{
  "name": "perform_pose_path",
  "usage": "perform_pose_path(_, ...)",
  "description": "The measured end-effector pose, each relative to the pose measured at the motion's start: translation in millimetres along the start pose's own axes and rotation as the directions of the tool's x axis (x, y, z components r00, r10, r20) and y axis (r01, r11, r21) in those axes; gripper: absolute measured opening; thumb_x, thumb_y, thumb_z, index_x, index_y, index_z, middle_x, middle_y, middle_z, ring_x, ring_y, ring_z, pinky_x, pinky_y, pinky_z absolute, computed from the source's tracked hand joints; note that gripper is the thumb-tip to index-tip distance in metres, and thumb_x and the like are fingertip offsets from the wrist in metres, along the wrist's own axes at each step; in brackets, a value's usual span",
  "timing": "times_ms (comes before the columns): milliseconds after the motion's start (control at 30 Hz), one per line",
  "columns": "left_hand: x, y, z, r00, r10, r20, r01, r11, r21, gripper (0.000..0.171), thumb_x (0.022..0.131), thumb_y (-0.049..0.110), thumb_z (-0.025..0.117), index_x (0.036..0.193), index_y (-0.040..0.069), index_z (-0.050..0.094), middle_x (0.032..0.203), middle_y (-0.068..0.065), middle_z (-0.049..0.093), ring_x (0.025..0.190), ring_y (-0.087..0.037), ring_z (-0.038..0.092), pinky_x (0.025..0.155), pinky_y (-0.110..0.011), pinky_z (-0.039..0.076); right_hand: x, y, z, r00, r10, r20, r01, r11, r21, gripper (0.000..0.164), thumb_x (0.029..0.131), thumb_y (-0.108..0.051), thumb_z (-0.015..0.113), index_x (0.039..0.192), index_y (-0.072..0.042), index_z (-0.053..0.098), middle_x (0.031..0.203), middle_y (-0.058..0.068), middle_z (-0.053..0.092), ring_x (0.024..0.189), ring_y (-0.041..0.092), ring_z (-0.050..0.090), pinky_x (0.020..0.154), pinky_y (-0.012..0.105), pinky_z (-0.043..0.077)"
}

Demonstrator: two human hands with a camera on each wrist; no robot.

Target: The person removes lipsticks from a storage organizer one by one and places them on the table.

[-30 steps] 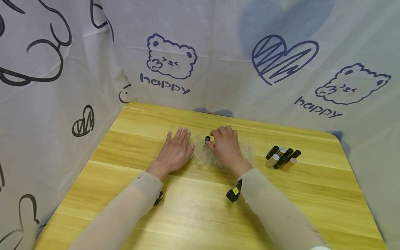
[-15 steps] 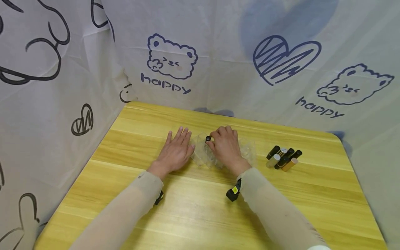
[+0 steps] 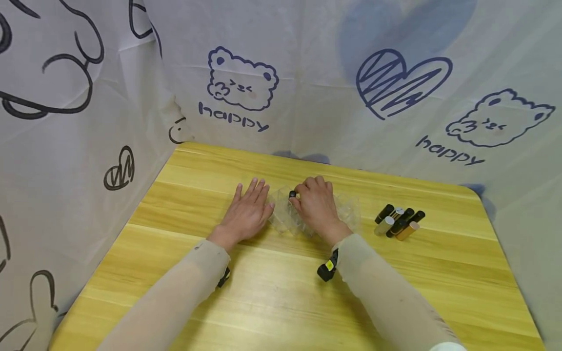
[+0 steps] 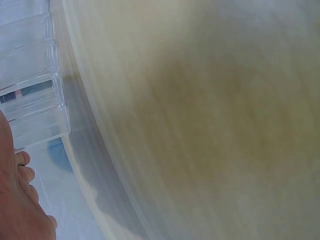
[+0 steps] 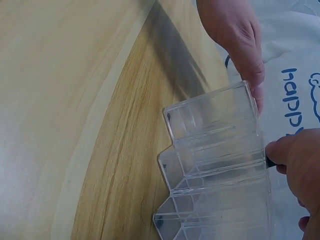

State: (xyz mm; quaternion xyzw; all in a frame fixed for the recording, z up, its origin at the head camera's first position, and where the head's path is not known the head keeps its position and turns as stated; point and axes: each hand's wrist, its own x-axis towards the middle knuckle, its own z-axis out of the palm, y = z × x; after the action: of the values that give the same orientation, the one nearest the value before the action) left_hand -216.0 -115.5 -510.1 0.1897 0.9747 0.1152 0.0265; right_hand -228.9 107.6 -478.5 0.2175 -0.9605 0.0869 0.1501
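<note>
A clear plastic lipstick organizer (image 3: 278, 217) with a zigzag front stands near the middle of the table (image 3: 281, 302). My right hand (image 3: 317, 204) is over it and pinches the top of a black lipstick tube (image 3: 292, 194) between thumb and fingers. Through the clear wall in the left wrist view, the dark tube (image 4: 35, 88) shows inside one compartment. My left hand (image 3: 245, 214) lies with fingers extended at the organizer's left end. In the right wrist view, its thumb side touches the end of the clear organizer (image 5: 215, 120).
Several lipstick tubes (image 3: 397, 225), mostly black, one gold and one pale, stand grouped to the right of the organizer. White cloth (image 3: 316, 112) with drawn bears and hearts hangs behind the table and along its left side.
Both hands keep nearly the same place. The black tube stays between the right fingers at the organizer; the head view shifts only slightly.
</note>
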Motion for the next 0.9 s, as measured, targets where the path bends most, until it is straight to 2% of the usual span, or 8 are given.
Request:
perform_pose_path(233,0.4,0.0,0.1,1.0,-0.003,0.005,0.004,1.0,-0.008,0.068,0.115,0.05,0.018,0.17,0.009,0.02,0.178,-0.009,0.011,0.166,-0.025,0.0,0.133,-0.056,-0.001,2.4,-0.2,0.9,0.997,-0.052,-0.064,0.053,0.998,0.028,0.024,0.1,-0.03,0.075,0.101,-0.006,0.073,0.101,0.01,0.065,0.098,0.033,0.055,0.086,0.049,0.045)
perform_pose_path(467,-1.1,0.9,-0.8,1.0,-0.013,0.016,0.014,1.0,-0.017,0.069,0.115,0.05,0.017,0.169,0.009,0.02,0.178,-0.008,0.01,0.165,-0.024,-0.001,0.133,-0.055,-0.002,6.2,3.5,4.5,0.985,-0.144,-0.096,0.136,0.987,-0.088,0.025,0.099,-0.03,0.069,0.096,-0.006,0.067,0.093,0.01,0.062,0.09,0.033,0.055,0.081,0.047,0.044)
perform_pose_path(633,-1.4,1.3,-0.6,1.0,-0.013,0.015,0.013,1.0,-0.018,0.068,0.115,0.05,0.017,0.17,0.009,0.019,0.178,-0.008,0.01,0.165,-0.024,-0.001,0.133,-0.055,-0.003,7.4,5.8,5.1,0.983,-0.16,-0.088,0.151,0.983,-0.103,0.025,0.099,-0.03,0.066,0.094,-0.005,0.065,0.091,0.01,0.061,0.087,0.033,0.053,0.079,0.046,0.043)
perform_pose_path(900,-2.0,1.2,-1.4,1.0,-0.01,0.008,0.01,0.999,-0.031,0.068,0.115,0.05,0.018,0.169,0.008,0.021,0.178,-0.009,0.012,0.165,-0.025,0.0,0.133,-0.056,-0.002,9.5,5.9,-0.2,0.976,-0.174,-0.133,0.164,0.983,-0.086,0.027,0.1,-0.03,0.067,0.094,-0.004,0.065,0.09,0.012,0.06,0.084,0.033,0.051,0.075,0.045,0.042)
